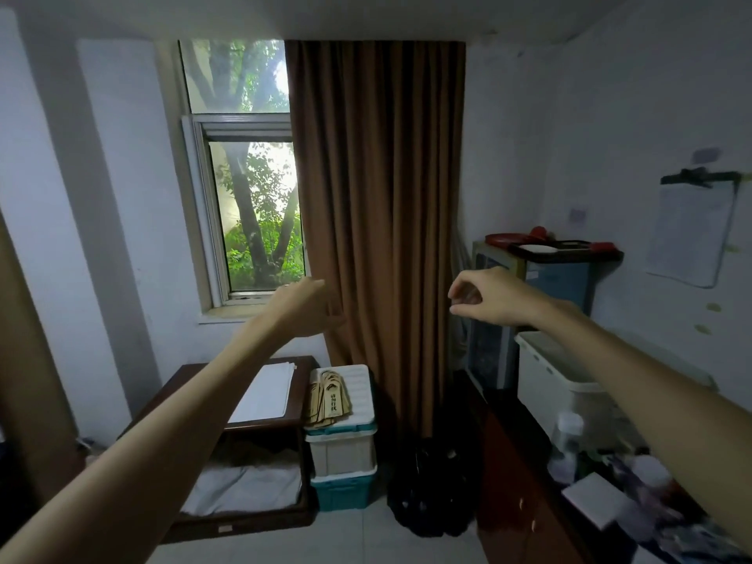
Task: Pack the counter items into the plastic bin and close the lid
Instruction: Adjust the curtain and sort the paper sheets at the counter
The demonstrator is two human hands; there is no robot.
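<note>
Raising both hands, empty: left hand (303, 305) fingers apart, right hand (488, 297) fingers curled; plastic bin (557, 384) runs lengthwise away from us, near end behind our arm.

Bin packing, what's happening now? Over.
Both hands raised, left hand open, right hand fingers curled, empty. White bin open on counter. Nothing packed yet.

From my remote seat I see two bare forearms, no sleeves, watch or rings, ending in the left hand (303, 305) and right hand (488, 297).
</note>
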